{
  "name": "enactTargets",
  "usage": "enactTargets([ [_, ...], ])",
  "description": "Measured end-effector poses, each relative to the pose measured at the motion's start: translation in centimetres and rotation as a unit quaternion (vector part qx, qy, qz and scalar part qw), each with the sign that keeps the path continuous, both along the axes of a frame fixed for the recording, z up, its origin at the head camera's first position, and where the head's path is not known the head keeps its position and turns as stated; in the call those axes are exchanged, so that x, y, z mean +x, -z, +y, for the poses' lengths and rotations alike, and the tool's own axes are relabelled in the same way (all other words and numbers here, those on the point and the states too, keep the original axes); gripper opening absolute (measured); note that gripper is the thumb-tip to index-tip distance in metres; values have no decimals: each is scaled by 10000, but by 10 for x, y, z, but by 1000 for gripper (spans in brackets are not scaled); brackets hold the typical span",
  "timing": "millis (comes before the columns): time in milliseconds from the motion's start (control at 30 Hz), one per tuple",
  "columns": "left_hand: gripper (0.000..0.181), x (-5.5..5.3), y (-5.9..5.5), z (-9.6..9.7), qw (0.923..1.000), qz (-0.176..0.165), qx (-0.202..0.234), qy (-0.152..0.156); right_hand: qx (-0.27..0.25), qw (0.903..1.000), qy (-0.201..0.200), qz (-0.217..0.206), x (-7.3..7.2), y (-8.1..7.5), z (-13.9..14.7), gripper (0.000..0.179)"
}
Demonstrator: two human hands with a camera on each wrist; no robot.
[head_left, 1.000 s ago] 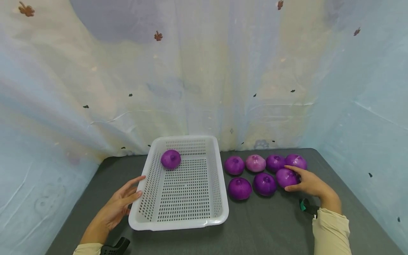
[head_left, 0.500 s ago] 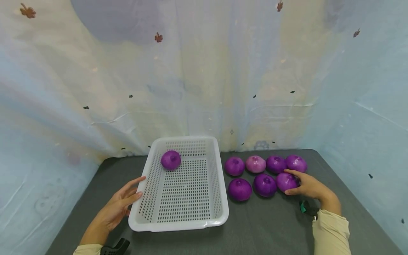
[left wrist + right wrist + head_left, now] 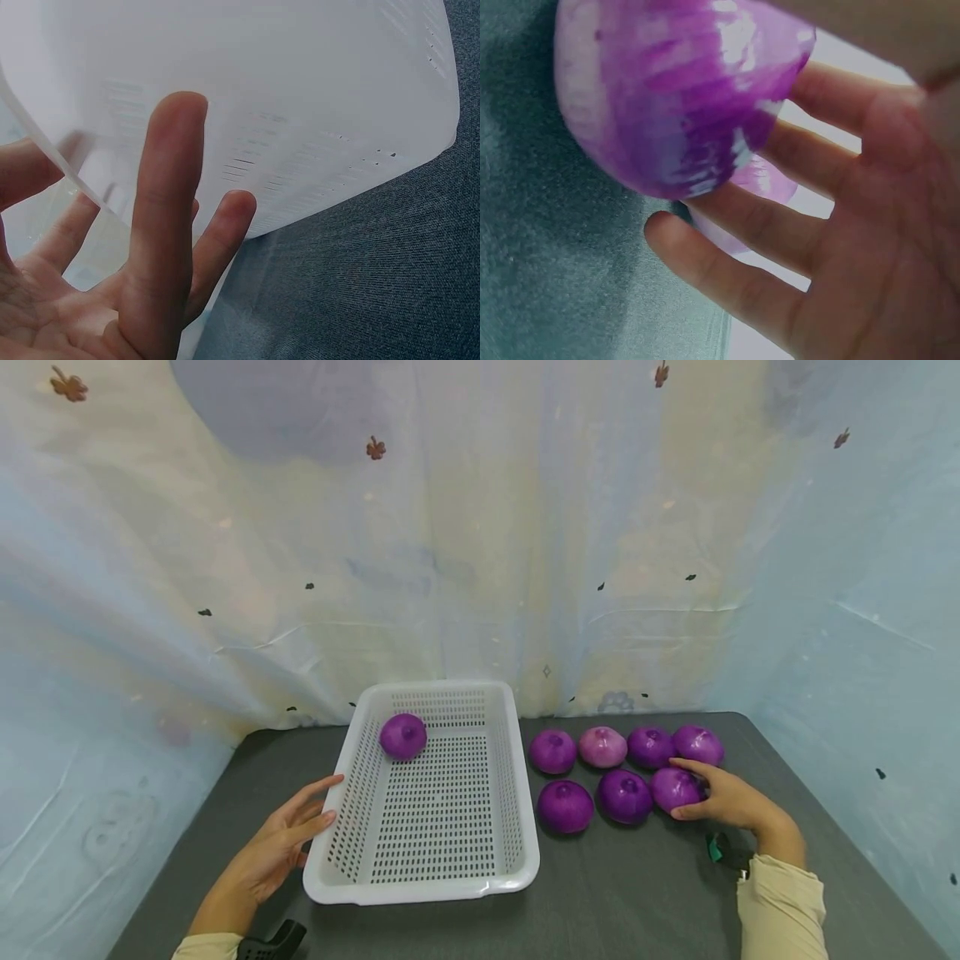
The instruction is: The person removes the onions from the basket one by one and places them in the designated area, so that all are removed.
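A purple onion at the right end of the front row lies in the grip of my right hand, thumb at its near side and a finger across its top. In the right wrist view, that onion fills the upper part, with the other fingers spread beside it. My left hand touches the left side of a white perforated plastic basket, its fingers loosely spread at the rim. The left wrist view shows the fingers against the basket's outer wall. One purple onion sits in the basket's far left corner.
Right of the basket, several more purple onions stand in two rows; two of them, a front-row onion and a paler back-row onion, are near the basket. The dark grey table ends at a patterned curtain behind.
My right hand's fingers have settled slightly lower around the onion, which has barely moved. My left hand and the basket have stayed in place.
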State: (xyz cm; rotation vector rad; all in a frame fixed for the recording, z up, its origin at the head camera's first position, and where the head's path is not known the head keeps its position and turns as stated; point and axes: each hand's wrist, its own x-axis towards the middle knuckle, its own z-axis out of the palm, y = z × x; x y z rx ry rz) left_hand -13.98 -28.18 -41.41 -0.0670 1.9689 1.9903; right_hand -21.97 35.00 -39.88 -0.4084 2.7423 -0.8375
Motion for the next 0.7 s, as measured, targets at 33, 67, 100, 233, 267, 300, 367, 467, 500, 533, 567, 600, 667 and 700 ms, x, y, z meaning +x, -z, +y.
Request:
enactTargets([
  [33,61,0,0,0,10000,1,-9,-7,-11,10000,14,2,1,-1,0,89],
  [67,61,0,0,0,10000,2,-14,-15,-17,10000,28,8,1,-2,0,89],
  [100,61,0,0,0,10000,2,-18,-20,-30,10000,43,27,2,-3,-1,89],
  [233,61,1,-1,1,10000,-7,-13,-46,-17,9998,134,158,6,-9,-3,91],
  [267,61,1,-2,1,10000,-6,-9,-48,13,9996,136,247,6,-12,-3,91],
  [300,61,1,-2,1,10000,-5,-3,-46,37,9993,143,341,7,-14,-3,90],
  [367,61,1,-2,1,10000,3,6,-37,70,9985,182,507,9,-20,-4,89],
  [467,61,0,-1,0,10000,13,24,2,35,9971,223,722,13,-29,-4,87],
  [500,61,0,-1,0,10000,11,26,10,9,9969,257,739,14,-33,-4,87],
  [533,61,0,0,0,10000,9,27,19,-28,9968,279,750,15,-35,-4,87],
  [567,61,0,0,0,10000,8,32,21,-40,9967,302,756,16,-38,-5,88],
  [600,61,-1,1,0,10000,6,33,16,-64,9966,306,765,17,-39,-6,88],
  [667,61,-1,1,-1,10000,-2,37,7,-89,9963,294,808,17,-41,-7,87],
  [700,61,-1,1,-1,10000,-4,42,5,-115,9961,278,830,17,-42,-8,87],
])
